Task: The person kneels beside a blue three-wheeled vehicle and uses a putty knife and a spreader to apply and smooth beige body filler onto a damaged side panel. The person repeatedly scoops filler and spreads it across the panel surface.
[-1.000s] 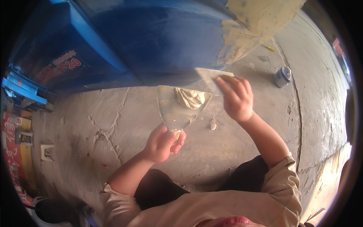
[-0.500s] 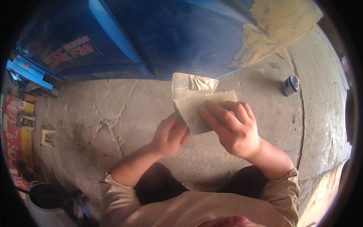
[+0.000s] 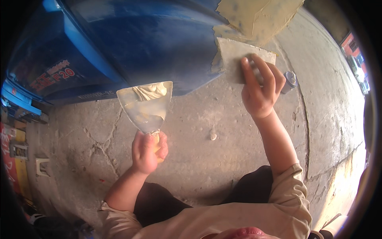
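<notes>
My left hand (image 3: 148, 153) is closed round the handle of a wide putty knife (image 3: 137, 111), blade up. A thick dollop of cream putty (image 3: 151, 92) lies along the blade's top edge, with a thinner smear below. Off to the right, my right hand (image 3: 263, 89) grips a flat, roughly rectangular spreader (image 3: 232, 59), fingers bent over its face. The spreader overlaps the lower edge of a beige putty patch (image 3: 260, 18) on a blue vehicle panel (image 3: 167, 47); whether it touches the panel I cannot tell.
A small blue can (image 3: 291, 81) stands on the cracked concrete floor (image 3: 191, 159) just beyond my right hand. Far left, there is a pale stool (image 3: 41, 167) near a red and yellow board (image 3: 14, 159).
My hands have moved apart. The right carried the spreader up and right to the putty patch; the left moved left with the putty knife. The view has shifted too.
</notes>
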The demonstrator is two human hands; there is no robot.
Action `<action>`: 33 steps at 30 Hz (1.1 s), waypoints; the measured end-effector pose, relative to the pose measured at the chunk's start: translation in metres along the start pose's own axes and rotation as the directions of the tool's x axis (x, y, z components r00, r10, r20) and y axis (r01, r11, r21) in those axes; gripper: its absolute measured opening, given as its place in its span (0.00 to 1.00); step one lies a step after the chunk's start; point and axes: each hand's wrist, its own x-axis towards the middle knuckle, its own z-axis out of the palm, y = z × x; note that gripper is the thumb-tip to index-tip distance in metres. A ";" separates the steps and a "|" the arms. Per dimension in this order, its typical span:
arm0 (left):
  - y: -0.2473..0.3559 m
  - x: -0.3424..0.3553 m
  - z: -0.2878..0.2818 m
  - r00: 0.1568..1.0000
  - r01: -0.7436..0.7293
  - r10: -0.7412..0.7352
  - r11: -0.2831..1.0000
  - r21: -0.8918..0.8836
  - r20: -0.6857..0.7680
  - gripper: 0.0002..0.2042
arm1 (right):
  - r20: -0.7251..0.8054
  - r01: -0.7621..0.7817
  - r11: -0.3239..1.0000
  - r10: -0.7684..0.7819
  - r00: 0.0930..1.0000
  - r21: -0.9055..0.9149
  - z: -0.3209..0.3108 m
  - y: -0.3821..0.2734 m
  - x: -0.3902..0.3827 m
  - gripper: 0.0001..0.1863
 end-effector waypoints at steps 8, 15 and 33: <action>0.000 -0.006 -0.005 1.000 0.012 -0.012 0.998 -0.058 -0.003 0.16 | 0.037 0.062 0.994 -0.059 0.998 -0.088 0.041 -0.025 -0.034 0.26; -0.002 -0.007 -0.004 1.000 0.010 -0.009 0.999 -0.036 0.010 0.15 | 0.124 0.074 0.997 -0.076 0.989 0.025 0.048 -0.046 -0.058 0.27; 0.004 0.000 -0.008 0.869 0.195 -0.211 0.977 0.082 0.448 0.17 | 0.687 -0.686 -0.214 0.475 0.550 0.696 -0.044 -0.069 -0.016 0.08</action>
